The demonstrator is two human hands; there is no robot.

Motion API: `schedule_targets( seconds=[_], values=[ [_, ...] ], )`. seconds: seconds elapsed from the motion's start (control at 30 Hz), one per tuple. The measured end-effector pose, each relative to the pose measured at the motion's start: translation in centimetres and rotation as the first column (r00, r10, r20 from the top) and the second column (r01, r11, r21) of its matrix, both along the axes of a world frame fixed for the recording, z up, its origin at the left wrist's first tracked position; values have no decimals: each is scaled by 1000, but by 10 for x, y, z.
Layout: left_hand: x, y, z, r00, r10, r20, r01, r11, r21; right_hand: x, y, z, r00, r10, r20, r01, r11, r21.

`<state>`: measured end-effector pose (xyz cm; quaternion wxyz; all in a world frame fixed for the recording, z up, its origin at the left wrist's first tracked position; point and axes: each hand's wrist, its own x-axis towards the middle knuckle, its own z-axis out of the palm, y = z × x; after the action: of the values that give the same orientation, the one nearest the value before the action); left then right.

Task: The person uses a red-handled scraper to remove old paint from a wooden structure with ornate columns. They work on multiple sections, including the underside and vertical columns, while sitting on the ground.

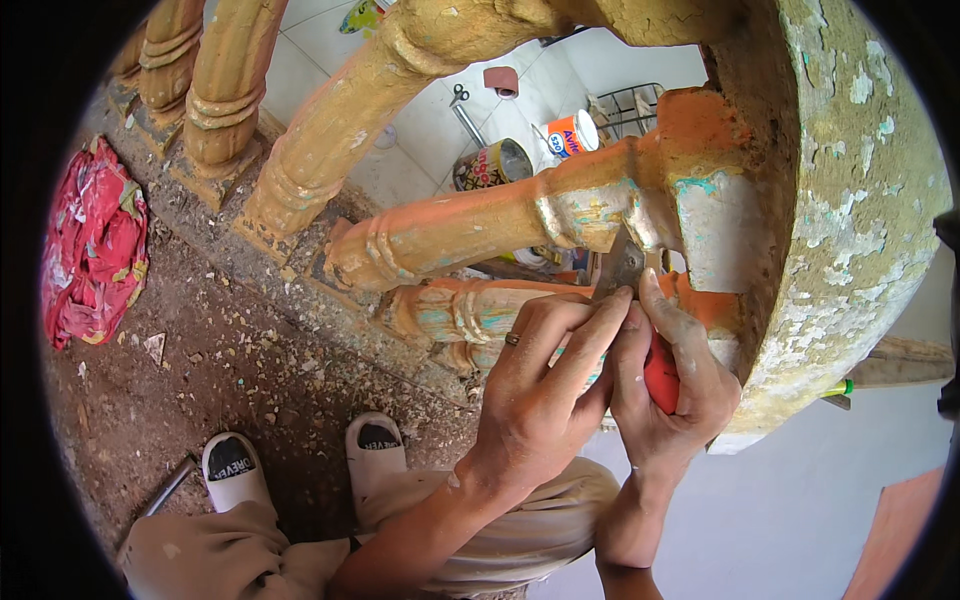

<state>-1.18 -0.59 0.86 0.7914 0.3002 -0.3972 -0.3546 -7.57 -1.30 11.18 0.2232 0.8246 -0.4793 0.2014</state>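
My right hand [668, 370] is closed round the red handle [660, 378] of a metal scraper, its forefinger stretched toward the blade [620, 268]. My left hand [540, 400] is beside it, fingers bent over the same scraper near where blade meets handle. The blade rests against the peeling lower edge of a painted baluster [450, 230], where orange paint gives way to patches of turquoise and pale grey. Another flaking baluster [450, 315] lies behind my hands, partly hidden by them.
More ochre balusters [310, 150] stand leftward, beside a broad peeling rail [840, 200] at right. Beyond them are cans [485, 170], a tub [565, 135] and a wire rack [625, 105]. A red cloth [95, 240], paint flakes and a metal bar [165, 485] lie near my slippered feet [370, 460].
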Motion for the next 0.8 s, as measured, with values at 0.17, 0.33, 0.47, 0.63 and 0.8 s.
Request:
schedule_targets(
  seconds=[0.17, 0.33, 0.47, 0.63, 0.8],
  values=[
    [0, -2, 2, 1000, -7, -15, 7, 999, 41, 1, 2, 3, 999, -50, -19, 52, 993, 107],
    [1, -2, 4, 1000, -6, -5, 6, 999, -42, 7, 11, 10, 994, -111, -1, 111, 993, 31],
    [-1, 3, 6, 1000, -11, -14, 11, 999, -33, 6, 14, 10, 995, -100, -28, 101, 994, 32],
    [-6, 8, 7, 1000, 8, 10, -8, 1000, -25, -3, 13, 8, 999, -27, -22, 27, 999, -33],
    [-10, 6, 6, 999, 47, -20, -47, 999, -12, -10, 11, 8, 1000, -11, -25, 11, 1000, -8]
  ],
)
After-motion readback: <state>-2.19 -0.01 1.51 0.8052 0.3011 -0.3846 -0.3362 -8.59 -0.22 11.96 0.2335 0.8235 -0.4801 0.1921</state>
